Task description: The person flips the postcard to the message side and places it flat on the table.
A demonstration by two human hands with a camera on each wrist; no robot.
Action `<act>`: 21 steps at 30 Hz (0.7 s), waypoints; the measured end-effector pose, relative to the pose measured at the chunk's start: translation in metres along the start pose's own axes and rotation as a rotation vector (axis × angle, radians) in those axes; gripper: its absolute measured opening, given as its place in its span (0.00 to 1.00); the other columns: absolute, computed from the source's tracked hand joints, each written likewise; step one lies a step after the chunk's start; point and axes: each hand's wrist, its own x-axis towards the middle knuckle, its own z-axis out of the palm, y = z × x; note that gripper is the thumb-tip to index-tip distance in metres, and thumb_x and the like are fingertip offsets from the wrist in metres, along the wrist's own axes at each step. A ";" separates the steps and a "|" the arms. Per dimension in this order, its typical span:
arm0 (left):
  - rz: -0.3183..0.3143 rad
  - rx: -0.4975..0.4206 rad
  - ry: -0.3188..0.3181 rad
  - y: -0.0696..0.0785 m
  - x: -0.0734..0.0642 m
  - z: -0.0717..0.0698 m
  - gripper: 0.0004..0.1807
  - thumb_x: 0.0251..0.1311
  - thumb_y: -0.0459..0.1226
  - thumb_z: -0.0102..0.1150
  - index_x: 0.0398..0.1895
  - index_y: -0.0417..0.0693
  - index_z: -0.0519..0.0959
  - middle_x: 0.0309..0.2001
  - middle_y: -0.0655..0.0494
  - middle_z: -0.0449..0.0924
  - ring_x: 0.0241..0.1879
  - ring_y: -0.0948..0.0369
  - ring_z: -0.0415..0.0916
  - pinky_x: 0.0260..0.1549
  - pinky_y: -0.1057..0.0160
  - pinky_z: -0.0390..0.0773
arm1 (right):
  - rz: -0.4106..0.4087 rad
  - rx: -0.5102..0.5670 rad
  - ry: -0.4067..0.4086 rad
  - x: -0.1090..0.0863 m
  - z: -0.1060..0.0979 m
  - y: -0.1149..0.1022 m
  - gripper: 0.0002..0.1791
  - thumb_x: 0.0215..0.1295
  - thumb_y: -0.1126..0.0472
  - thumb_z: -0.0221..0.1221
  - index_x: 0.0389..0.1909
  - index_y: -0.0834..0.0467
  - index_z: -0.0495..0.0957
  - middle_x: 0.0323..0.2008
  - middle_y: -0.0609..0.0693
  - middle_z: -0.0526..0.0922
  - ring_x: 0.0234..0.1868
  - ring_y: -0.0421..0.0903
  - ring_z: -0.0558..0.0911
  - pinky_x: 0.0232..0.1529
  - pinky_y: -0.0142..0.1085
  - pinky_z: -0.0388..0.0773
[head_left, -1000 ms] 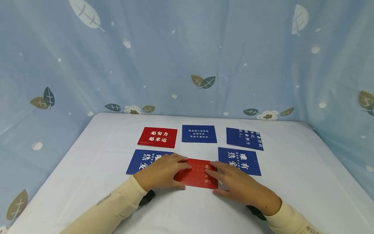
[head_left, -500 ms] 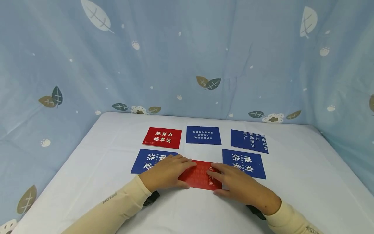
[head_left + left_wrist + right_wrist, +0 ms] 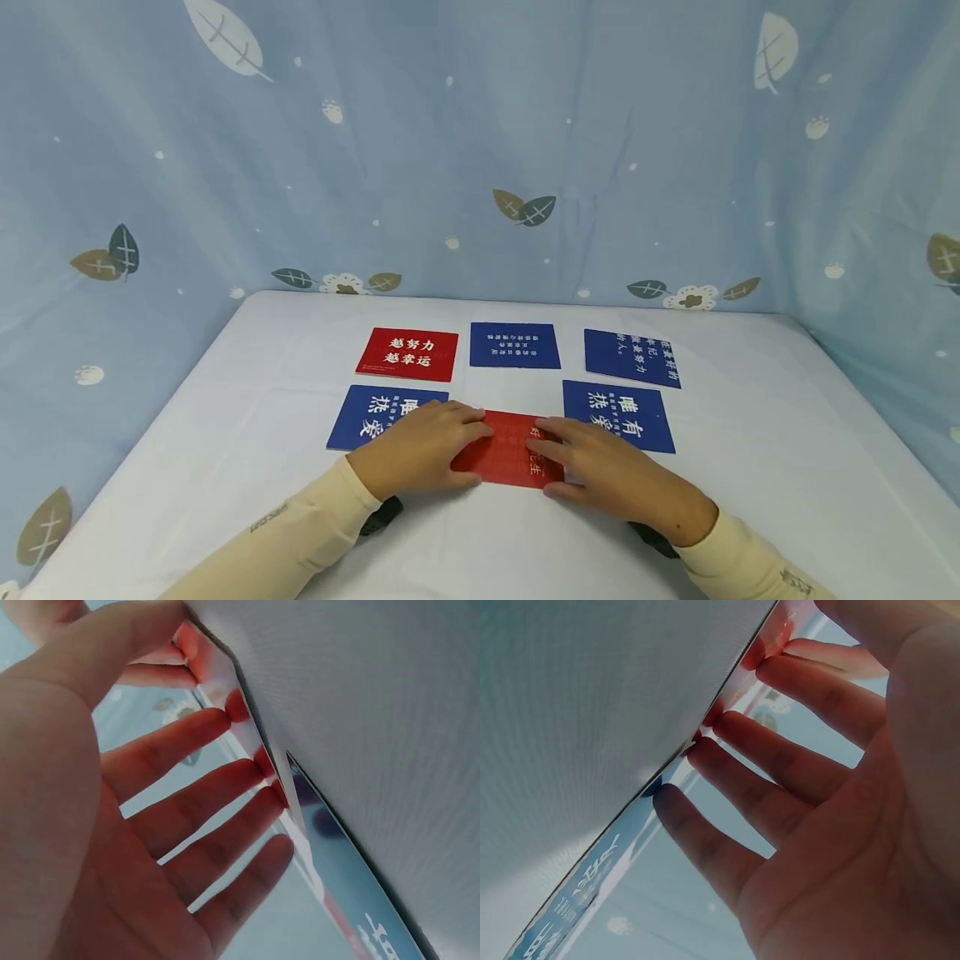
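Observation:
A red card (image 3: 510, 450) with white writing lies flat on the white table, nearest the person. My left hand (image 3: 420, 446) rests at its left end, fingertips on the surface and thumb by the near edge. At the other end, my right hand (image 3: 611, 467) touches the card with spread fingers, its thumb near the lower right corner. In the left wrist view the left fingers (image 3: 210, 787) are fairly straight, tips down on the card. The right wrist view shows the right fingers (image 3: 780, 757) likewise extended, the outermost one reaching a blue card's surface.
Beside the left hand lies a blue card (image 3: 352, 417), partly covered by it. Another blue card (image 3: 652, 417) is just beyond the right hand. Farther back are a red card (image 3: 408, 354), a blue card (image 3: 515, 346) and another blue card (image 3: 603, 358). A leaf-patterned curtain (image 3: 420, 150) surrounds the table.
The head view has swayed slightly sideways and back. Both hands stay on the near red card, and the cards keep their places.

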 end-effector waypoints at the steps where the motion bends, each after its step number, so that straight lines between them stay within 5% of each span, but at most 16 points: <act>1: 0.007 0.008 0.008 0.000 0.000 0.000 0.32 0.53 0.54 0.71 0.61 0.56 0.80 0.63 0.54 0.79 0.63 0.55 0.75 0.64 0.49 0.74 | -0.002 -0.006 0.002 0.000 0.000 0.000 0.30 0.58 0.46 0.71 0.61 0.49 0.80 0.62 0.53 0.79 0.61 0.53 0.80 0.53 0.47 0.84; 12: 0.033 0.039 0.029 -0.002 -0.001 0.003 0.26 0.56 0.53 0.66 0.57 0.57 0.82 0.58 0.55 0.83 0.58 0.57 0.80 0.58 0.50 0.78 | 0.014 -0.018 -0.020 0.002 0.001 -0.002 0.30 0.58 0.44 0.70 0.61 0.48 0.80 0.61 0.50 0.80 0.62 0.52 0.79 0.60 0.51 0.79; 21: 0.000 0.014 0.007 -0.001 0.001 0.000 0.26 0.57 0.53 0.63 0.58 0.57 0.81 0.58 0.56 0.83 0.60 0.56 0.78 0.66 0.41 0.68 | 0.021 -0.005 0.024 0.002 -0.002 -0.001 0.22 0.65 0.47 0.65 0.58 0.48 0.82 0.55 0.48 0.83 0.59 0.49 0.79 0.62 0.49 0.78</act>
